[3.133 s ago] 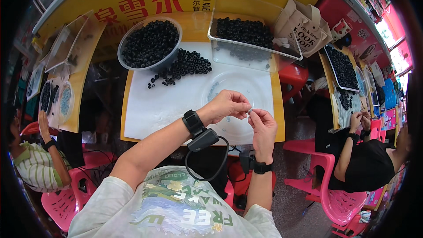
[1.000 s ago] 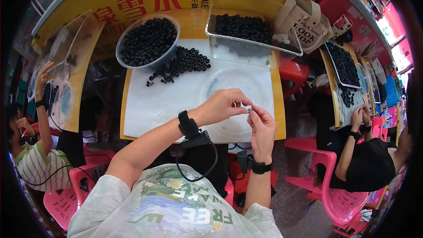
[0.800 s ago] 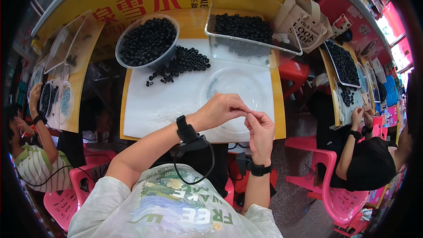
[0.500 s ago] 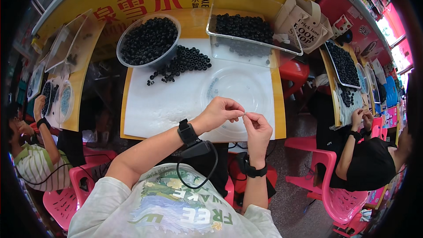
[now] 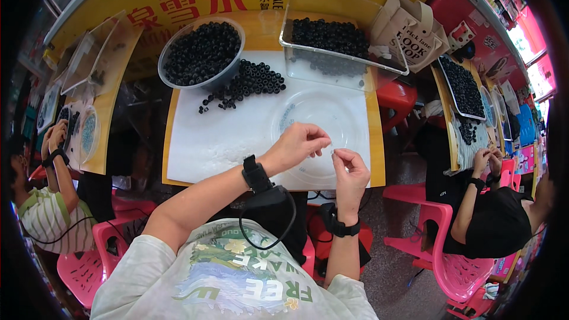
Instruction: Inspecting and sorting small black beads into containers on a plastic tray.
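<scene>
My left hand [image 5: 296, 147] hovers over a round clear plastic dish [image 5: 355, 115], thumb and fingertips pinched together. Just to its right, with a small gap between, my right hand [image 5: 351, 173] is closed in a pinch too, fingertips upward. Whatever either pinch holds is too small to make out. Small pale blue pieces [image 5: 285, 117] lie along the dish's left side. Beyond my hands, black ring-shaped beads [image 5: 258, 80] are spread on the white board [image 5: 219, 136].
A clear bowl [image 5: 242, 47] heaped with black beads stands at the far left of the board. Right of it sits a clear rectangular bin [image 5: 323, 71] of beads, beside a cloth tote bag [image 5: 409, 29]. People work at tables on both sides, with pink chairs [image 5: 444, 249].
My fingertips, which were touching, have come slightly apart. The left hand has risen a little away from the right. At the left table, a person's hands have moved together.
</scene>
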